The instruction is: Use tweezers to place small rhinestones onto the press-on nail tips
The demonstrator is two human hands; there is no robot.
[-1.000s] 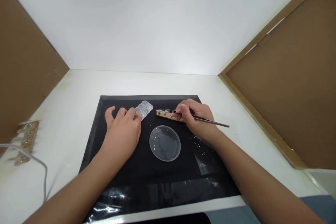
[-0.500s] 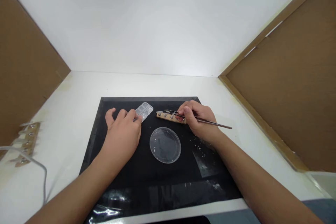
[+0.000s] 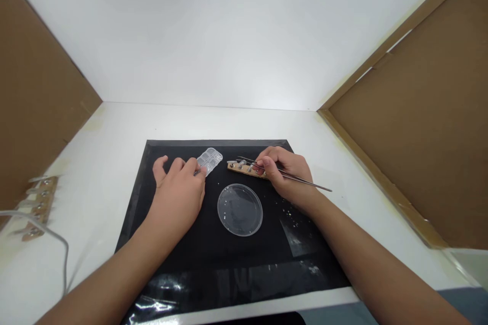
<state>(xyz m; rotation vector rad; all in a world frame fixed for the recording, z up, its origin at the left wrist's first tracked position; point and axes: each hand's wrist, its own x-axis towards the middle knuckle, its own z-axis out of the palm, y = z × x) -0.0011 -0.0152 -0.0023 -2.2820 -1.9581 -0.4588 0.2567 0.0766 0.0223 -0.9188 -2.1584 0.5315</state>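
Note:
My right hand (image 3: 284,170) pinches a pair of metal tweezers (image 3: 305,181). Their tips point left, just over a small wooden strip (image 3: 247,168) that carries a row of metal screws and clear pieces; the fingers hide the strip's right end. My left hand (image 3: 179,188) has its thumb and fingers closed on the near end of a clear plastic compartment box (image 3: 209,158), its little finger sticking out. A round clear dish (image 3: 240,210) with a few tiny white bits lies between the hands.
Everything central rests on a black mat (image 3: 213,254). White specks (image 3: 292,216) are scattered near the right wrist. On the left stand a second wooden strip with clips (image 3: 41,203) and a grey cable (image 3: 57,236). Brown side panels (image 3: 427,111) and a white back wall enclose the table.
The rear end of the tweezers has swung slightly down and left, and the right hand has shifted a little left. My left hand and the box stay in place.

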